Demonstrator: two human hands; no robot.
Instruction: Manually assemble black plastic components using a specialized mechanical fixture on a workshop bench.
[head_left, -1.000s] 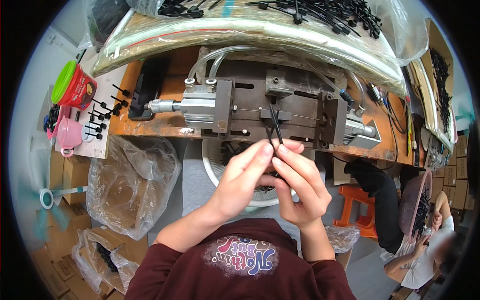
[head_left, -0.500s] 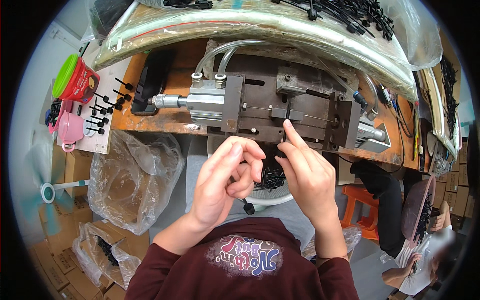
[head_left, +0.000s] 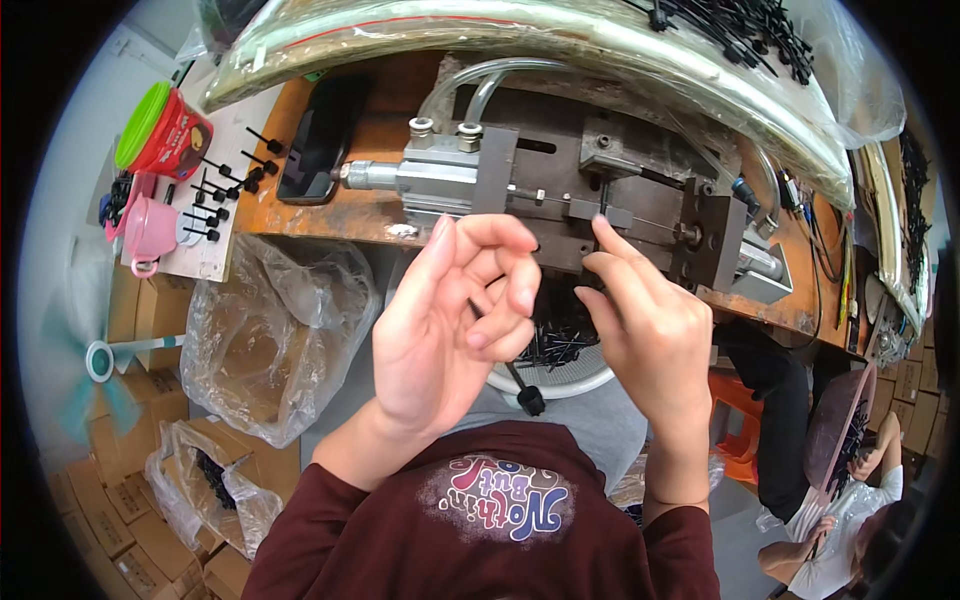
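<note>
My left hand [head_left: 450,310], palm turned up with curled fingers, holds a thin black rod with a knob [head_left: 530,400] that hangs below the hand. Its stem is partly hidden behind the fingers. Across the metal bench fixture, my right hand [head_left: 650,320] has its index fingertip against another black rod [head_left: 604,190], which lies in the small grey clamp block [head_left: 622,216]. The thumb and other fingers bend round the near end of this rod, which is mostly covered. Beneath both hands, a white basket [head_left: 590,386] contains many similar black pieces.
Air cylinders [head_left: 440,180] with clear hoses flank the fixture. A phone [head_left: 318,140], several loose knobbed rods [head_left: 215,210], a pink cup [head_left: 152,228] and a red tub [head_left: 165,135] stand left. A plastic bag [head_left: 280,340] hangs below. Another person [head_left: 850,510] sits at right beside a tray.
The whole view has shifted, so the bench sits slightly higher and further right. My left hand has opened a little at the fingers; my right fingertip stays at the clamp block.
</note>
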